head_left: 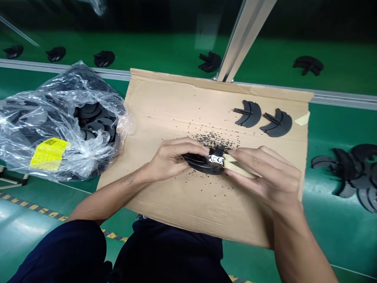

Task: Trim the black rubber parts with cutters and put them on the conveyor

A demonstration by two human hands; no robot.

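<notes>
My left hand [173, 159] pinches a curved black plastic part [206, 167] over the cardboard sheet [165, 208]. In my right hand [265, 173] are side cutters with cream handles [240, 169]; their metal head is against the part's upper side. Fingers partly cover the part, so I cannot tell exactly where the jaws meet it. Small black clippings [213, 139] lie scattered on the cardboard around the part. Two more crescent-shaped black parts, a left one [251, 114] and a right one [278, 122], rest at the cardboard's far right, each with a stem pointing left.
A clear plastic bag [32, 114] full of black parts and bearing a yellow label [50, 153] stands at left. Several black parts [353, 173] are piled on the green surface at right. Behind the cardboard rises a metal post [246, 39], with single parts along the back.
</notes>
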